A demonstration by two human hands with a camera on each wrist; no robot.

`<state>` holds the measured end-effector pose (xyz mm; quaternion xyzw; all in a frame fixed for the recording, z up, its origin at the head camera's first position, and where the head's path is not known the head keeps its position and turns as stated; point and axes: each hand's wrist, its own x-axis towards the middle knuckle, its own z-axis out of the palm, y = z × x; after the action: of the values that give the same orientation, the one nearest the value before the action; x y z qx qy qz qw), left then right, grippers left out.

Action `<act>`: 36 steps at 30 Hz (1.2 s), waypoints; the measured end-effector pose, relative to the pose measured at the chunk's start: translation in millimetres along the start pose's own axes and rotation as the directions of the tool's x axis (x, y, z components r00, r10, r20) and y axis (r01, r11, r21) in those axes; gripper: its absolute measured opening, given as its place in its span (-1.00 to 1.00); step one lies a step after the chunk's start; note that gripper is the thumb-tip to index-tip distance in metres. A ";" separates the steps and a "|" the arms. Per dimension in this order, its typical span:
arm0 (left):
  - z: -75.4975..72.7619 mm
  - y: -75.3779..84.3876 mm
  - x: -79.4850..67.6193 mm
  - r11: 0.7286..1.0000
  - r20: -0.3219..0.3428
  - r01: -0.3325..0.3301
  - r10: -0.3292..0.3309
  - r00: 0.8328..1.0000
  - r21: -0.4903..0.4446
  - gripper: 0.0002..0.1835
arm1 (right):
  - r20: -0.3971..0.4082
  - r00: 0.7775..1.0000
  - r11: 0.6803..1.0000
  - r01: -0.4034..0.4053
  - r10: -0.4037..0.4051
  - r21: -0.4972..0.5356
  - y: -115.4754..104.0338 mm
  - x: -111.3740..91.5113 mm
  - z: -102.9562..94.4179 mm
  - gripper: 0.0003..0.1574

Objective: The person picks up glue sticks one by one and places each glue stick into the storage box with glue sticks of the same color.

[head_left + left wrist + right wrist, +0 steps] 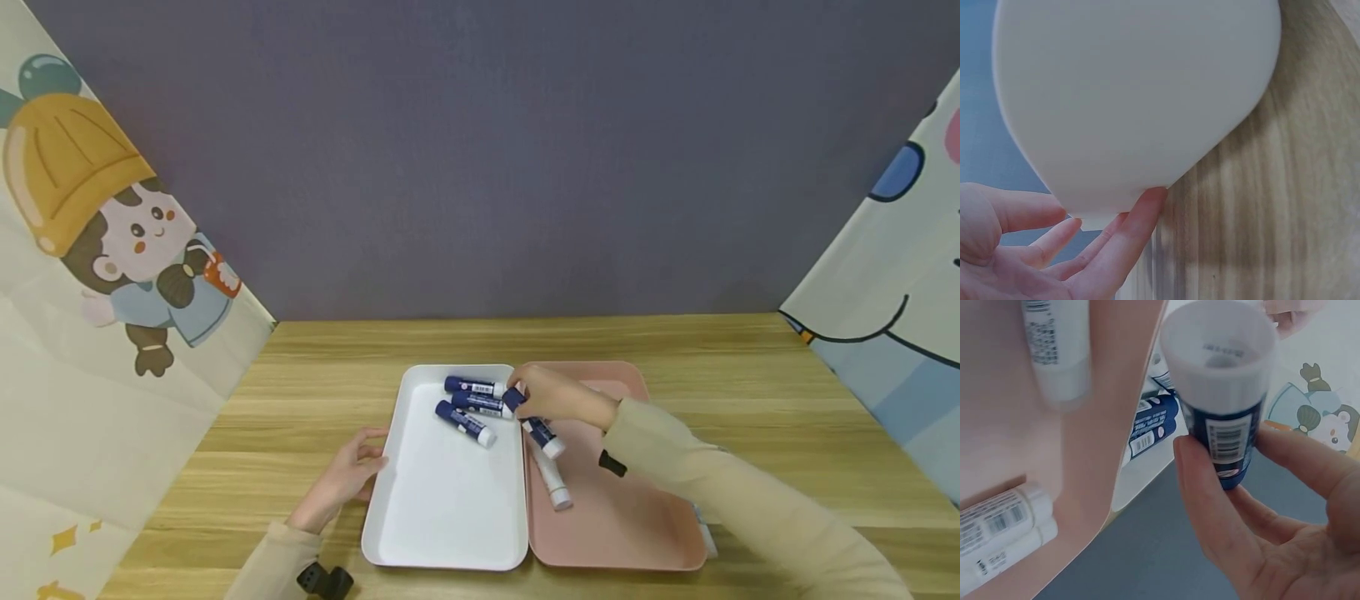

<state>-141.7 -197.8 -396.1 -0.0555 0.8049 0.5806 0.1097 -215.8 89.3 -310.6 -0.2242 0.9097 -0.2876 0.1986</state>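
Note:
My right hand (pixel 551 393) pinches a navy glue stick (pixel 540 435) with a white end, above the edge where the two trays meet. The right wrist view shows the thumb and fingertips around the navy part, with the white end of the stick (pixel 1222 356) toward the camera. Three navy glue sticks (pixel 463 422) lie at the far end of the white tray (pixel 450 508). My left hand (pixel 347 471) holds that tray's left rim, thumb at the edge and fingers against the outer wall (pixel 1141 125).
The pink tray (pixel 622 533) stands against the white tray's right side. A white tube (pixel 553 482) lies along its left side; the right wrist view shows two more white tubes (pixel 1004 525) in it. Something pale (pixel 707 533) shows beyond its right wall.

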 end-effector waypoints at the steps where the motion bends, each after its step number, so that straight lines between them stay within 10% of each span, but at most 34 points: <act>1: 0.1 0.2 0.1 1.000 0.000 -0.002 0.002 1.000 0.001 -0.58 | 0.000 1.000 1.000 0.013 -0.013 0.000 -1.3 0.9 0.8 -0.49; 36: -0.2 -1.9 0.3 1.000 0.000 0.003 -0.003 1.000 -0.023 -0.57 | 0.074 0.997 0.966 0.038 -0.020 -0.256 -50.1 48.2 57.5 -0.55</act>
<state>-141.6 -198.6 -397.9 -0.0579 0.7980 0.5898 0.1096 -212.5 2.3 -334.6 -0.2714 0.9284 -0.1620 0.1956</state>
